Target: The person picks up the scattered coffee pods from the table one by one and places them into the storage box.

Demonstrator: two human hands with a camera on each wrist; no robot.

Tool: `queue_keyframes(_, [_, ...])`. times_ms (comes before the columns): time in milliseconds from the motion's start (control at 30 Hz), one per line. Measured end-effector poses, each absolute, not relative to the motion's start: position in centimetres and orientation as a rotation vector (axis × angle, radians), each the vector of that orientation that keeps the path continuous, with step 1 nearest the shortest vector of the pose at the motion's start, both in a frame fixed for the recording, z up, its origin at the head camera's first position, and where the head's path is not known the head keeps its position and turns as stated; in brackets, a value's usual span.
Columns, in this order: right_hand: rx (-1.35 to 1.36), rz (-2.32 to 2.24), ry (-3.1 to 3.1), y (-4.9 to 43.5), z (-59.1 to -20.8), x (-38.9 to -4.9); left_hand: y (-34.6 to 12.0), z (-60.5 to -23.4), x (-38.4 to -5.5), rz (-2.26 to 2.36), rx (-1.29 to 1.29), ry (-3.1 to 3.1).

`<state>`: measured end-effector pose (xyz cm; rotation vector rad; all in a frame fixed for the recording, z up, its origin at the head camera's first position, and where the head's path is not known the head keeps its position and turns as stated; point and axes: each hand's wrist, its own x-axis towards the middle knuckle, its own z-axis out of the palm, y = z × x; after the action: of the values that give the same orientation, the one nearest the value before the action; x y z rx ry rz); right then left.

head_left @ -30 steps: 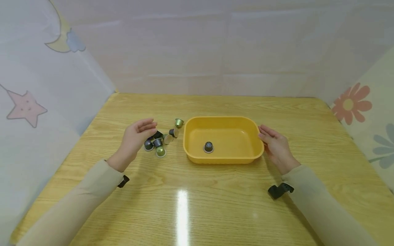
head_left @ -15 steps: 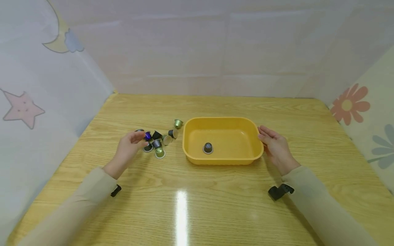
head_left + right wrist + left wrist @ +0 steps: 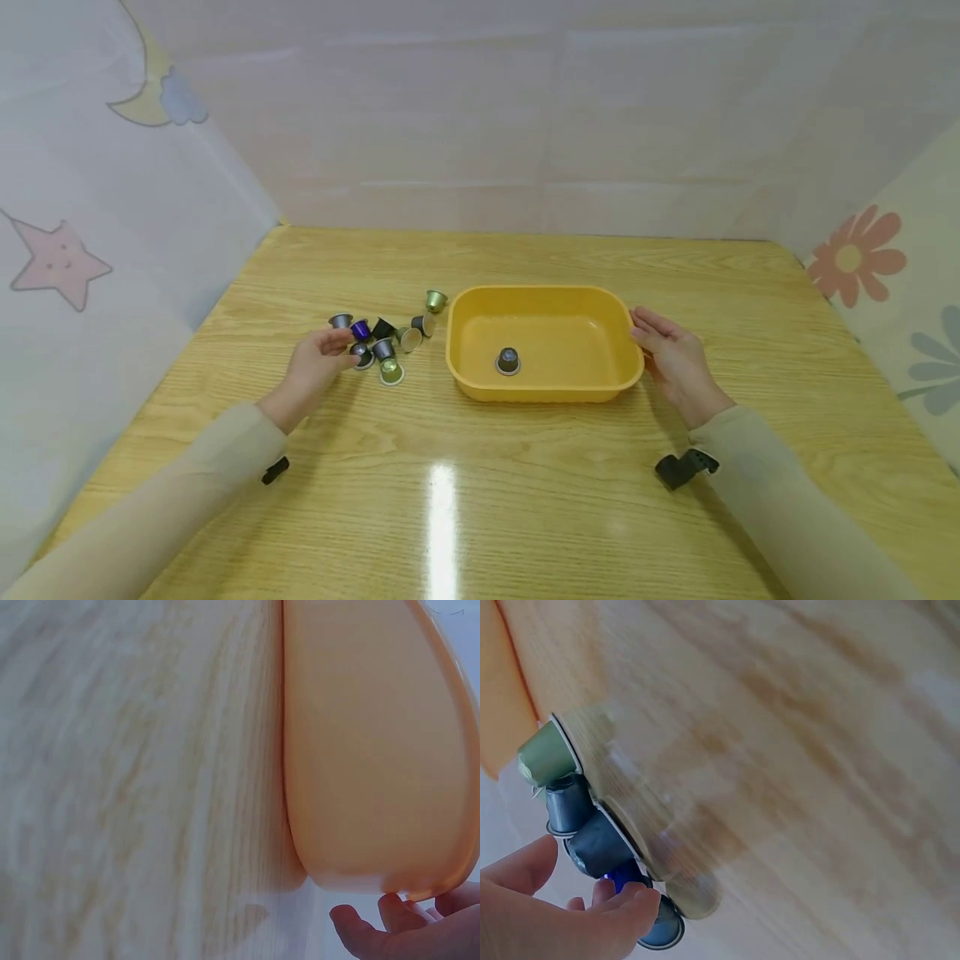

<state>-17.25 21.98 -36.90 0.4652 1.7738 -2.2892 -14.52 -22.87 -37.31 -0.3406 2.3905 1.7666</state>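
Note:
My left hand [image 3: 309, 367] is at the near left side of a cluster of coffee capsules. In the left wrist view its thumb and fingers stand apart on either side of a dark capsule [image 3: 601, 844]. Beside it lie a blue capsule [image 3: 361, 331], a grey capsule [image 3: 341, 321], a black capsule [image 3: 383, 328] and green ones, one of them [image 3: 391, 371] nearest the front. My right hand [image 3: 681, 367] holds the right end of a yellow plastic basin [image 3: 543, 393], thumb at the rim and fingers against the outer wall. One dark capsule [image 3: 508, 359] stands upside down inside the basin.
A gold-green capsule [image 3: 436, 301] lies just left of the basin's far corner. The wooden table [image 3: 570, 492] meets a pale backdrop [image 3: 480, 125] along its far edge. Printed side sheets flank it, with a star at left and a flower at right.
My left hand has drawn back left and toward me from above the capsules, uncovering the blue and grey ones, then edged in slightly by the dark one. The right hand stays at the basin.

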Motion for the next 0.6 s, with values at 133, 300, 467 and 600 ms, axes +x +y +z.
queue_keyframes(133, [0.474,-2.269,1.805,21.9,-36.8,-17.2,-22.8,-37.5,-14.9,1.742,-0.359,2.395])
queue_keyframes(300, [0.468,-2.248,1.837,21.7,-36.7,-17.2,-22.8,-37.5,-15.2,1.713,-0.351,2.4])
queue_keyframes(467, [0.473,-2.25,1.835,21.8,-36.8,-17.2,-22.8,-37.7,-15.5,1.713,-0.329,2.371])
queue_keyframes(600, [0.478,-2.234,1.845,21.7,-36.7,-17.2,-23.0,-37.8,-15.7,1.706,-0.338,2.343])
